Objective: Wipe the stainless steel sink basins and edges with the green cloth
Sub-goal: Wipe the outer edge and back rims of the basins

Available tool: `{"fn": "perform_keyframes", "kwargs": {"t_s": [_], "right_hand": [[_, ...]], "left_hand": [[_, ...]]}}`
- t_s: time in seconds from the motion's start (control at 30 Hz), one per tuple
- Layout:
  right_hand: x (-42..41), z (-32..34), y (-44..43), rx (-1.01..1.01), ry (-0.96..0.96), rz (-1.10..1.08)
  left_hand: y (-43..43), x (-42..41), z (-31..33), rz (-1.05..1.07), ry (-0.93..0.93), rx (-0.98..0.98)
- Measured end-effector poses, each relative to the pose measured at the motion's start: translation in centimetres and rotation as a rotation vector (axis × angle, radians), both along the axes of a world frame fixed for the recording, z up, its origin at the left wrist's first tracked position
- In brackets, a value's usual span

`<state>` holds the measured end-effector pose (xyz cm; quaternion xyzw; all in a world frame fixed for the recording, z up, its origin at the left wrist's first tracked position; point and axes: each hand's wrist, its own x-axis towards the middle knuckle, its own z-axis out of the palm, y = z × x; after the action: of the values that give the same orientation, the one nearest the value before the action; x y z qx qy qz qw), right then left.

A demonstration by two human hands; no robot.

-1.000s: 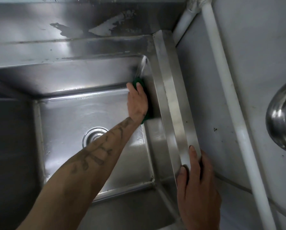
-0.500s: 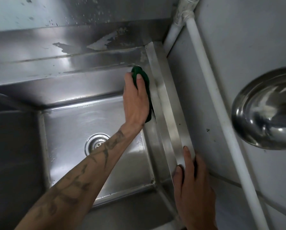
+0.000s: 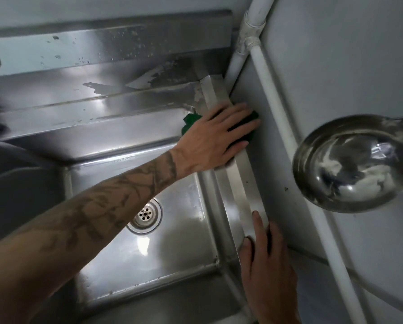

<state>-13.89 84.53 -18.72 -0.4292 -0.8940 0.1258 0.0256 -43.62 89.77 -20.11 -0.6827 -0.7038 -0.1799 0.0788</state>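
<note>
The stainless steel sink basin (image 3: 177,249) fills the middle of the head view, with a round drain (image 3: 145,215) in its floor. Its right edge (image 3: 242,195) is a flat steel strip running along the wall. My left hand (image 3: 215,139) lies flat on the far end of that strip, fingers spread, pressing the green cloth (image 3: 191,121) onto it. The cloth shows on both sides of the hand, by the basin corner and at the fingertips by the wall. My right hand (image 3: 268,274) rests on the near end of the same edge, fingers straight, holding nothing.
A steel backsplash (image 3: 107,57) with water spots stands behind the basin. White pipes (image 3: 280,127) run down the grey wall on the right. A shiny steel ladle bowl (image 3: 354,162) hangs close to the camera at right. A second basin (image 3: 20,188) lies to the left.
My left hand has moved with the cloth up out of the basin's right inner wall, past the back corner, onto the top of the right edge. My right hand has stayed put.
</note>
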Motion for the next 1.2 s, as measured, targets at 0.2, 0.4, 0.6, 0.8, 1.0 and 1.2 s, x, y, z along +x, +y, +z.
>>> {"fn": "perform_keyframes", "kwargs": {"t_s": [0.2,0.4,0.6,0.8,1.0,1.2], "right_hand": [[0.1,-0.4,0.0,0.022,0.02,-0.001],[0.3,-0.3,0.2,0.038,0.011,0.008],[0.3,-0.3,0.1,0.08,0.003,-0.004],[0.5,-0.2,0.1,0.079,-0.023,0.005],[0.8,-0.6,-0.3,0.083,0.115,-0.045],[2.6,-0.3,-0.9,0.021,0.136,-0.142]], "left_hand": [[1.9,-4.7,0.5,0.143,-0.154,0.002],[0.9,-0.3,0.6,0.198,-0.303,0.069],[0.5,-2.3,1.1,0.056,-0.229,-0.026],[1.7,-2.8,0.5,0.213,-0.279,0.037],[-4.5,7.7,0.7,-0.004,-0.297,0.035],[-4.2,6.6,1.3,-0.045,-0.221,-0.042]]}}
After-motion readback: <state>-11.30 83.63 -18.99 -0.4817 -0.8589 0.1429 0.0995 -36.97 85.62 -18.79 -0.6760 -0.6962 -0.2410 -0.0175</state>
